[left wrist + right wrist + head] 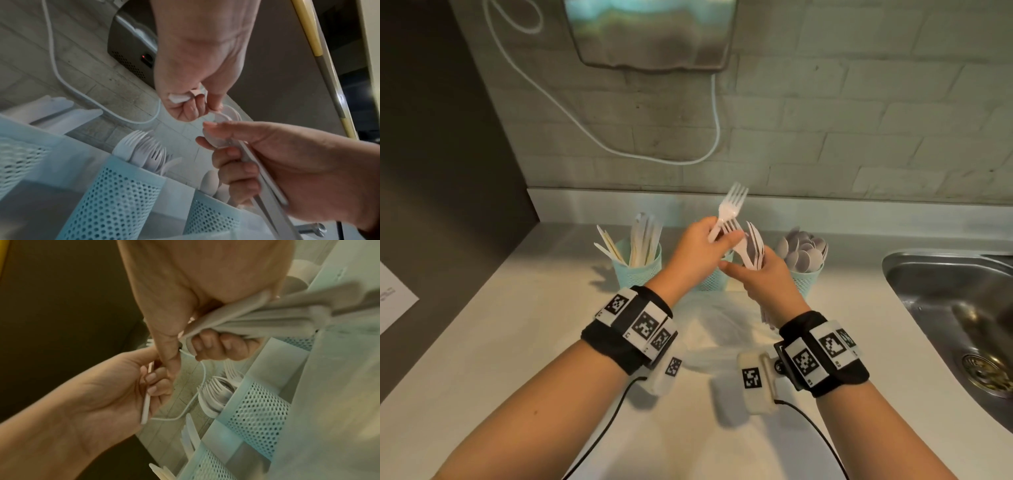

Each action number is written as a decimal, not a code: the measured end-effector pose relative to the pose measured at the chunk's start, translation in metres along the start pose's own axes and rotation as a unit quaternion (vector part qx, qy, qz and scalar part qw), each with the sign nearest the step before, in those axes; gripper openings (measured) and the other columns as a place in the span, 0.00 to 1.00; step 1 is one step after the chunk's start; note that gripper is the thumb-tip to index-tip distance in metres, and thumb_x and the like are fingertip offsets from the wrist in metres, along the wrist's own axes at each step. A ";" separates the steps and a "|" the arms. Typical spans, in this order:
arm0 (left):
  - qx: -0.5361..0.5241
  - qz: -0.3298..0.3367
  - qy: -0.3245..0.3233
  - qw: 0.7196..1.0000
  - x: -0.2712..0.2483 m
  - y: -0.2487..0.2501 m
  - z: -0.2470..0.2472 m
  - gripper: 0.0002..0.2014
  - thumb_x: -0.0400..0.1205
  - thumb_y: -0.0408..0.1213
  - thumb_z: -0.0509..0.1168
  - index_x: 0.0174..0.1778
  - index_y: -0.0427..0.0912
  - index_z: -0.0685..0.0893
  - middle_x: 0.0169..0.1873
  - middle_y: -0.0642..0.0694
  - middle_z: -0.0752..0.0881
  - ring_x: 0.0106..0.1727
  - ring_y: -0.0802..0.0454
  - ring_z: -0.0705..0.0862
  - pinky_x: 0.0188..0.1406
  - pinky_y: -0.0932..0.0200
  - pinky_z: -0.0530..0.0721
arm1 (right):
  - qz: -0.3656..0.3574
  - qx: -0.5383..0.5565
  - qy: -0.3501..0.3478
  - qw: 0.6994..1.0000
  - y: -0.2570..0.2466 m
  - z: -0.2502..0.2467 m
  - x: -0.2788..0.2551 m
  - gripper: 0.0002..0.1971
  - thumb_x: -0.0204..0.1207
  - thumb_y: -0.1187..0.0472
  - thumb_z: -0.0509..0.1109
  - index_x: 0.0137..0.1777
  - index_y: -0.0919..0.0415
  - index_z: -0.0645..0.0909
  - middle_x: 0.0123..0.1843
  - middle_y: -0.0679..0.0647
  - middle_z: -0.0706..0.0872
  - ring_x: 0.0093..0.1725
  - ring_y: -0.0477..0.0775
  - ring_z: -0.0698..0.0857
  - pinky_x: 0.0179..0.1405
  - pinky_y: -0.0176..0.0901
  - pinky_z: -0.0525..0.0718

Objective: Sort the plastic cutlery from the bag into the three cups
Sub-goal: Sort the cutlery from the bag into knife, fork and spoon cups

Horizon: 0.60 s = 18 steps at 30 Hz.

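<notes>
Three perforated teal cups stand at the back of the counter: the left cup (637, 270) holds knives, the middle cup (710, 279) holds forks (141, 151) and is mostly hidden behind my hands, and the right cup (804, 274) holds spoons. My left hand (702, 246) pinches a white fork (729, 209) by its handle, tines up, above the middle cup. Just to its right, my right hand (763, 277) grips a bundle of white forks (755, 246), whose handles (257, 316) stick out below the fist. The white plastic bag (722, 329) lies flat under my wrists.
A steel sink (945, 291) is set into the counter at the right. A metal dispenser (650, 31) hangs on the brick wall, and a white cable (717, 113) loops down from it. A dark cabinet side (448, 154) bounds the counter on the left.
</notes>
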<state>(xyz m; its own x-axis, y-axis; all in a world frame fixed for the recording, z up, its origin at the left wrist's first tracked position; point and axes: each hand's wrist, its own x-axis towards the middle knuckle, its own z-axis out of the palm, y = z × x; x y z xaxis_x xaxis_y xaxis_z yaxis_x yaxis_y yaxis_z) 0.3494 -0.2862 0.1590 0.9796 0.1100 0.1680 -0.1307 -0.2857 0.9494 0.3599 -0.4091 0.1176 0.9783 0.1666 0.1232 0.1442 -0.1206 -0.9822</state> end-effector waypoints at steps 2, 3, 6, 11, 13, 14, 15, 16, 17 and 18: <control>-0.035 0.005 0.052 0.998 0.005 0.002 -0.004 0.04 0.83 0.40 0.62 0.49 0.44 0.80 0.43 0.46 0.87 0.45 0.50 0.86 0.46 0.54 0.84 | 0.009 0.048 -0.008 0.999 -0.005 -0.004 -0.004 0.09 0.72 0.63 0.76 0.44 0.55 0.78 0.20 0.36 0.77 0.20 0.35 0.75 0.23 0.26 0.70; -0.071 0.004 0.072 0.995 0.007 0.004 -0.006 0.05 0.84 0.41 0.61 0.49 0.45 0.79 0.43 0.45 0.88 0.42 0.52 0.87 0.41 0.57 0.85 | 0.015 0.062 -0.007 0.998 -0.007 -0.004 -0.006 0.08 0.72 0.62 0.76 0.43 0.54 0.77 0.19 0.37 0.76 0.20 0.36 0.73 0.22 0.26 0.69; -0.200 -0.004 0.054 0.978 0.011 0.012 -0.005 0.07 0.85 0.40 0.59 0.45 0.42 0.78 0.39 0.41 0.88 0.22 0.61 0.80 0.21 0.69 0.75 | 0.027 0.071 -0.007 0.997 -0.010 -0.003 -0.006 0.08 0.73 0.58 0.76 0.43 0.55 0.78 0.21 0.40 0.71 0.22 0.42 0.67 0.20 0.33 0.67; -0.239 0.009 -0.048 0.970 0.014 0.017 0.005 0.09 0.84 0.38 0.62 0.41 0.38 0.79 0.28 0.48 0.83 0.19 0.58 0.71 0.18 0.68 0.68 | 0.025 0.078 -0.024 0.996 -0.015 -0.001 -0.004 0.08 0.73 0.60 0.75 0.46 0.57 0.78 0.23 0.42 0.72 0.22 0.43 0.67 0.19 0.33 0.67; -0.238 0.017 -0.017 0.971 0.020 0.017 0.002 0.11 0.85 0.42 0.59 0.41 0.41 0.79 0.28 0.49 0.79 0.21 0.59 0.72 0.20 0.68 0.70 | 0.032 0.061 -0.030 0.997 -0.016 -0.008 -0.002 0.13 0.69 0.54 0.79 0.47 0.56 0.79 0.21 0.40 0.72 0.20 0.39 0.68 0.19 0.33 0.66; -0.238 0.021 0.014 0.971 0.024 0.019 -0.003 0.13 0.86 0.44 0.56 0.40 0.43 0.79 0.27 0.50 0.77 0.20 0.61 0.72 0.20 0.69 0.71 | 0.038 0.049 -0.024 0.998 -0.018 -0.013 -0.001 0.16 0.66 0.51 0.81 0.47 0.57 0.79 0.21 0.39 0.72 0.19 0.39 0.67 0.19 0.34 0.66; -0.234 0.025 0.046 0.971 0.029 0.021 -0.008 0.16 0.86 0.46 0.54 0.38 0.44 0.79 0.26 0.51 0.76 0.20 0.62 0.72 0.20 0.70 0.71 | 0.040 0.044 -0.009 0.998 -0.020 -0.019 0.000 0.18 0.65 0.50 0.81 0.47 0.57 0.79 0.22 0.40 0.71 0.18 0.39 0.66 0.19 0.34 0.65; -0.226 0.028 0.070 0.971 0.035 0.022 -0.014 0.18 0.87 0.49 0.53 0.36 0.45 0.78 0.24 0.52 0.76 0.21 0.62 0.73 0.22 0.70 0.72 | 0.038 0.048 0.016 0.998 -0.023 -0.026 0.002 0.18 0.65 0.51 0.81 0.48 0.59 0.80 0.23 0.42 0.70 0.18 0.40 0.65 0.18 0.34 0.65; -0.227 0.029 0.082 0.970 0.040 0.023 -0.019 0.19 0.87 0.50 0.52 0.34 0.45 0.78 0.23 0.52 0.77 0.22 0.61 0.75 0.25 0.69 0.74 | 0.028 0.063 0.049 0.996 -0.026 -0.034 0.005 0.16 0.67 0.52 0.80 0.49 0.60 0.81 0.24 0.44 0.70 0.18 0.41 0.65 0.19 0.35 0.66; -0.242 0.031 0.080 0.966 0.045 0.022 -0.023 0.20 0.87 0.50 0.51 0.34 0.44 0.77 0.21 0.52 0.77 0.23 0.59 0.76 0.28 0.67 0.76 | 0.012 0.083 0.089 0.993 -0.030 -0.043 0.007 0.14 0.69 0.54 0.79 0.48 0.60 0.82 0.26 0.46 0.71 0.19 0.41 0.66 0.20 0.35 0.67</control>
<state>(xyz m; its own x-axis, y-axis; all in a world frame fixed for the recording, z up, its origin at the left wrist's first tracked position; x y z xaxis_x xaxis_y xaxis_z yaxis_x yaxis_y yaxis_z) 0.3867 -0.2659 0.1939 0.9364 0.2645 0.2308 -0.2826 0.1777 0.9426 0.3693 -0.4465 0.1546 0.9940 -0.0107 0.1088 0.1091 0.0425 -0.9931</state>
